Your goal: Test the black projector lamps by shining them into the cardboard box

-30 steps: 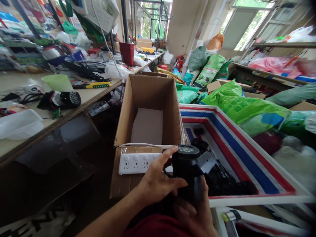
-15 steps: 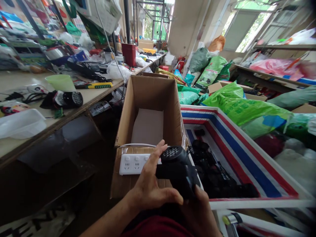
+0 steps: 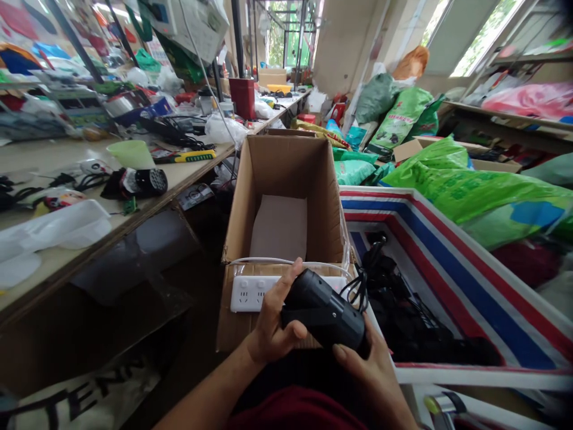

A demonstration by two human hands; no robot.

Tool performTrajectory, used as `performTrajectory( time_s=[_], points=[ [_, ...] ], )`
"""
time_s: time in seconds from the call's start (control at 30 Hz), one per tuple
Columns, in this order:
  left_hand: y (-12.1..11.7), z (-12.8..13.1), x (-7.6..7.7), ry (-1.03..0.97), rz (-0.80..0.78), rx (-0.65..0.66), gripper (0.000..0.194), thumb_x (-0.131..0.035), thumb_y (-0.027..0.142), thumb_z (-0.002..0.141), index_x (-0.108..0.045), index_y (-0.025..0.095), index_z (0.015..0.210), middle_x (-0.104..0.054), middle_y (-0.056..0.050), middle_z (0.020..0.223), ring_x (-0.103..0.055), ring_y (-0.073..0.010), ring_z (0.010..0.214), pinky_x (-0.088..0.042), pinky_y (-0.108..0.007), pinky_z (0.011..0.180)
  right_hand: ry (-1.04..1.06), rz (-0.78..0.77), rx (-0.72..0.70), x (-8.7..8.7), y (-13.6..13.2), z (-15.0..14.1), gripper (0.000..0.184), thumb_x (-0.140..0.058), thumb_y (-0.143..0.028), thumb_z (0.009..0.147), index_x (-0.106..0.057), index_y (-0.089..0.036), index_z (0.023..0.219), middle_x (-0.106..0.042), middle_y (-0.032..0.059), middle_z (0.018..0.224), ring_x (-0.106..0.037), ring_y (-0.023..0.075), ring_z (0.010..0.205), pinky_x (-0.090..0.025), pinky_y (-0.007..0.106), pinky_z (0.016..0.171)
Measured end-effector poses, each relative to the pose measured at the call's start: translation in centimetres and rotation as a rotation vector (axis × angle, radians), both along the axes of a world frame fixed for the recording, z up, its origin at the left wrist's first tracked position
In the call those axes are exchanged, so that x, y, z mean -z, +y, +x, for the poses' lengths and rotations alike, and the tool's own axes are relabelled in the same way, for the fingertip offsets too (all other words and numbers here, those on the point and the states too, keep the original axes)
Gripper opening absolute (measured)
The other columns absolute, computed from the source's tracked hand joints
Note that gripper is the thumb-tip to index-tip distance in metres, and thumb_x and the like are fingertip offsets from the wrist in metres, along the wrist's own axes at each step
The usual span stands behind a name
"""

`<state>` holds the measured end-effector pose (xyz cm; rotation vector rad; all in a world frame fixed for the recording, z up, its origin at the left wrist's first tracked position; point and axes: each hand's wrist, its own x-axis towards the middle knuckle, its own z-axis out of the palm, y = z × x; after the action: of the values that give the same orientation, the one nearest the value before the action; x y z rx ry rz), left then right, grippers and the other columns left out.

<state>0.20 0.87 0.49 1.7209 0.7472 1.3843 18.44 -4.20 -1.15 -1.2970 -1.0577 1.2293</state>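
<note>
Both hands hold a black cylindrical lamp-like device (image 3: 323, 316) with a thin black cable looping off its far end. My left hand (image 3: 273, 316) wraps its near side, and my right hand (image 3: 360, 367) cradles its lower end. Just behind them, a white multi-socket power strip (image 3: 250, 292) with a white cord lies on the front flap of an open cardboard box (image 3: 286, 191). A sheet of pale card (image 3: 280, 230) lines the bottom of the box.
To the right stands a bin with red, white and blue striped walls (image 3: 447, 263) holding black items. A long cluttered workbench (image 3: 179, 179) runs along the left, and green sacks (image 3: 447, 185) are heaped beyond the bin.
The device has rotated in my hands, its perforated end turned away from view and its body now lying more sideways. The view has shifted slightly, and the cable shows at its far end.
</note>
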Motion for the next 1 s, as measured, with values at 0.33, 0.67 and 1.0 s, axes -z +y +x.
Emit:
performTrajectory(
  time_s=[0.33,0.67,1.0],
  points=[
    [0.1,-0.2,-0.5,0.075,0.045,0.013,0.064,-0.037,0.062,0.084,-0.045,0.016,0.128,-0.045,-0.016,0.129,-0.038,-0.0318,0.124,-0.027,-0.047,0.104,-0.139,0.057,-0.113,-0.4,1.2,1.8,0.065,-0.079,-0.043,0.051,-0.061,-0.018,0.109,-0.066,0.0090,0.099,-0.056,0.0337,0.093,-0.045,0.042,0.079],
    [-1.0,0.3,0.8,0.078,-0.070,-0.024,0.044,-0.031,0.058,0.087,-0.052,0.023,0.104,-0.047,-0.008,0.111,-0.048,-0.0269,0.102,-0.038,-0.040,0.088,0.102,0.025,-0.239,-2.2,0.0,2.2,0.061,-0.080,-0.033,0.052,-0.057,-0.017,0.107,-0.062,0.0046,0.097,-0.056,0.0226,0.087,-0.044,0.033,0.078],
    [1.0,2.9,0.3,0.406,0.054,0.184,0.068,-0.037,0.071,0.078,-0.041,0.025,0.128,-0.038,-0.013,0.138,-0.034,-0.0341,0.127,-0.028,-0.053,0.103,-0.433,-0.104,0.109,-3.7,-7.8,14.6,0.065,-0.079,-0.044,0.053,-0.059,-0.021,0.110,-0.066,0.0069,0.100,-0.059,0.0309,0.092,-0.045,0.041,0.080]
  ],
)
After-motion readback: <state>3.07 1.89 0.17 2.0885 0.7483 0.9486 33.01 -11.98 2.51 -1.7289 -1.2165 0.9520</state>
